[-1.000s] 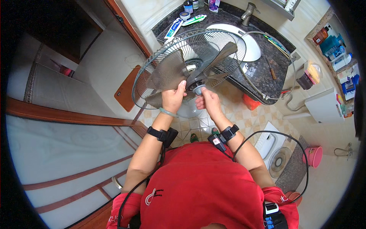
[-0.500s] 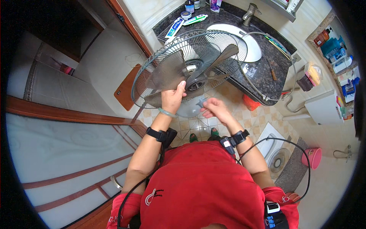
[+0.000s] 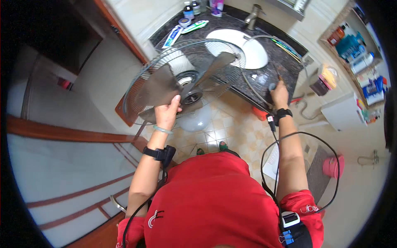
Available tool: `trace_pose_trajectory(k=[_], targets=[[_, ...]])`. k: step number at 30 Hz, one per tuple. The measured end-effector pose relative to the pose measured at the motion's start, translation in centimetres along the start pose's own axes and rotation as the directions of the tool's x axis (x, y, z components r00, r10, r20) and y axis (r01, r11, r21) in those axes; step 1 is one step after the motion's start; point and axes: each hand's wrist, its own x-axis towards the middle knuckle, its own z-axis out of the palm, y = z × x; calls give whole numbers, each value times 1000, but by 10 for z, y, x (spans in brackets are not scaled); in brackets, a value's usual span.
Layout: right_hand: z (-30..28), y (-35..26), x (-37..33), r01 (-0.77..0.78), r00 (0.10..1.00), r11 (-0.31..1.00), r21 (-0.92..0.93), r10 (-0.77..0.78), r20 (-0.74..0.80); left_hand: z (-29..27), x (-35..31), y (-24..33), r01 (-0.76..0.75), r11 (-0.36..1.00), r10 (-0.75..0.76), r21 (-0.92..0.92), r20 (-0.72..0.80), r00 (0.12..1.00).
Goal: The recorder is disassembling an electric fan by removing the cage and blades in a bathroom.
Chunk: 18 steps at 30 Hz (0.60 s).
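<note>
My left hand (image 3: 167,113) is closed on a grey fan blade (image 3: 156,89), with the thumb on top near the hub. The blades sit in front of a round wire fan guard (image 3: 138,68), tilted against the counter's edge. My right hand (image 3: 280,96) is down at the counter's right end, fingers curled at a small grey-blue knob (image 3: 271,87). Just beyond those fingers is a screwdriver (image 3: 279,77) with an orange-brown handle, its near end partly hidden by the hand. Below the fan shows a pale, rounded translucent thing (image 3: 196,120).
On the dark stone counter (image 3: 285,62) are a white basin (image 3: 258,56), a tap (image 3: 253,16), toothpaste tubes (image 3: 173,37) and bottles. A grey hose (image 3: 248,78) crosses it. A red thing (image 3: 259,113) hangs under its edge. A pink bucket (image 3: 332,166) stands right. Cables hang from my right arm.
My right hand has moved from beside the fan hub, with the small knob, out to the counter's right end. My left hand stays on the blade. The whole view has shifted.
</note>
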Motion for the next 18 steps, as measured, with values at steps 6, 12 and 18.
trace_pose_trajectory(k=[6, 12, 18], targets=[[-4, 1, 5, -29, 999, 997, -71, 31, 38, -2, -5, 2, -28, 968, 48, 249, -74, 996], [-40, -102, -50, 186, 922, 818, 545, -336, 190, 2, -5, 2, -17, 972, 35, 235, -75, 997], [-48, -199, -104, 695, 681, 515, 501, -695, -231, 8, -5, 11, 58, 989, -57, 138, -16, 998]])
